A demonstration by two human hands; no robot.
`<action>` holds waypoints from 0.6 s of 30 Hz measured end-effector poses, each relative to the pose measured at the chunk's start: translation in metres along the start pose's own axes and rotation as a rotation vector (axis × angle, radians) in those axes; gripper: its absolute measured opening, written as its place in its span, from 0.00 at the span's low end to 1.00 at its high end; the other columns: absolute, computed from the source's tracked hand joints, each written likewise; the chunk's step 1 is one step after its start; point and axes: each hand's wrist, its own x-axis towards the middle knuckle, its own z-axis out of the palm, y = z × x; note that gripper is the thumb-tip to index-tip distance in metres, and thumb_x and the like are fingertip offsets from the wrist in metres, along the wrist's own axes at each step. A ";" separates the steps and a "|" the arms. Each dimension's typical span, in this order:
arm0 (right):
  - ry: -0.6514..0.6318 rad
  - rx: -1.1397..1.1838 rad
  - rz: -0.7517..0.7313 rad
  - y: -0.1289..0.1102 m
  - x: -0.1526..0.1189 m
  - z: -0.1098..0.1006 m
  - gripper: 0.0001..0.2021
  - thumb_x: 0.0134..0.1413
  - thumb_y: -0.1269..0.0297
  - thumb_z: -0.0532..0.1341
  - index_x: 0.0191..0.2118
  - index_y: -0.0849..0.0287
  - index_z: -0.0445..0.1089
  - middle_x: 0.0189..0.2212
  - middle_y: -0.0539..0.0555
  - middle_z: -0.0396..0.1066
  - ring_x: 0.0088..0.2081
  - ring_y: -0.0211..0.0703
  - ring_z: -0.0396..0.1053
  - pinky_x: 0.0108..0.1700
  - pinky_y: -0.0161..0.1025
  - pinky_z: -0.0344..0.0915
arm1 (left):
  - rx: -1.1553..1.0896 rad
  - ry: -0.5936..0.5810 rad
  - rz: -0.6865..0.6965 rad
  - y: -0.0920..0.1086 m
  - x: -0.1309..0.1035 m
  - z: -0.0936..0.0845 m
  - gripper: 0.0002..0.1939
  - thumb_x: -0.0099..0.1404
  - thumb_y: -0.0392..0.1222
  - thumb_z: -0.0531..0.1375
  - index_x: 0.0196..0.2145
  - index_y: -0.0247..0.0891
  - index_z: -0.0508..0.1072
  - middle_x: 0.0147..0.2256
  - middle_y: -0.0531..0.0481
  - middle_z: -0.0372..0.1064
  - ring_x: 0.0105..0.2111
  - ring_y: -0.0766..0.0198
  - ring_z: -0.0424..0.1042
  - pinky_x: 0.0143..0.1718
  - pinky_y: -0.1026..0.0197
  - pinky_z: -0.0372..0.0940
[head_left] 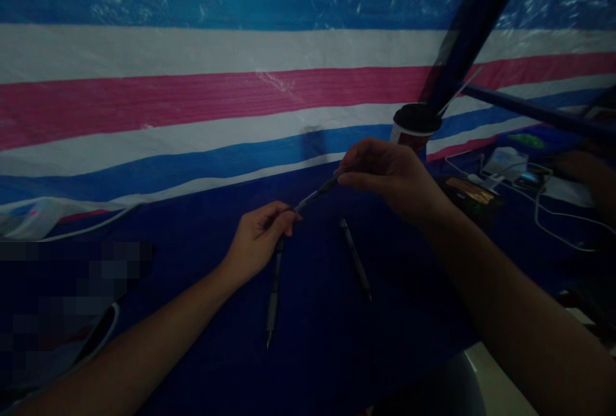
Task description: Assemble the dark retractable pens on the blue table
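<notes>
A slim dark pen [314, 196] slants between my two hands above the blue table. My left hand [262, 236] pinches its lower left end, and my right hand [385, 175] pinches its upper right end. Below my left hand lies a second pen [273, 303], tip toward me, its top end close beneath my fingers. A third pen [356, 260] rests on the table [317, 332] under my right hand, touched by neither hand. Fine details of the held pen are blurred in the dim light.
Behind my right hand stands a dark-lidded cup [416, 122]. White cables [543, 210] and small items lie at the right, near another person's arm [590, 172]. A striped sheet [216, 101] hangs behind the table, and a plastic bag [36, 218] sits far left.
</notes>
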 end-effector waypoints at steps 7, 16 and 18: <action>-0.063 0.215 -0.057 0.004 0.000 0.003 0.12 0.48 0.72 0.74 0.37 0.57 0.74 0.37 0.50 0.79 0.35 0.36 0.73 0.41 0.36 0.71 | 0.017 -0.175 0.014 0.001 -0.001 0.001 0.14 0.70 0.47 0.57 0.37 0.37 0.80 0.21 0.58 0.67 0.17 0.70 0.56 0.19 0.66 0.50; -0.089 0.342 -0.060 0.004 -0.001 0.003 0.12 0.49 0.71 0.73 0.38 0.56 0.72 0.36 0.49 0.76 0.39 0.37 0.73 0.40 0.35 0.70 | -0.067 -0.344 0.029 -0.004 0.001 -0.005 0.19 0.74 0.51 0.54 0.36 0.38 0.78 0.22 0.56 0.66 0.20 0.69 0.60 0.22 0.66 0.54; -0.060 0.350 -0.058 0.002 -0.001 0.000 0.12 0.49 0.70 0.72 0.38 0.55 0.72 0.36 0.49 0.75 0.39 0.38 0.73 0.38 0.34 0.69 | -0.087 -0.374 0.022 -0.003 0.002 -0.005 0.20 0.75 0.52 0.53 0.34 0.38 0.78 0.22 0.55 0.67 0.21 0.68 0.61 0.23 0.66 0.54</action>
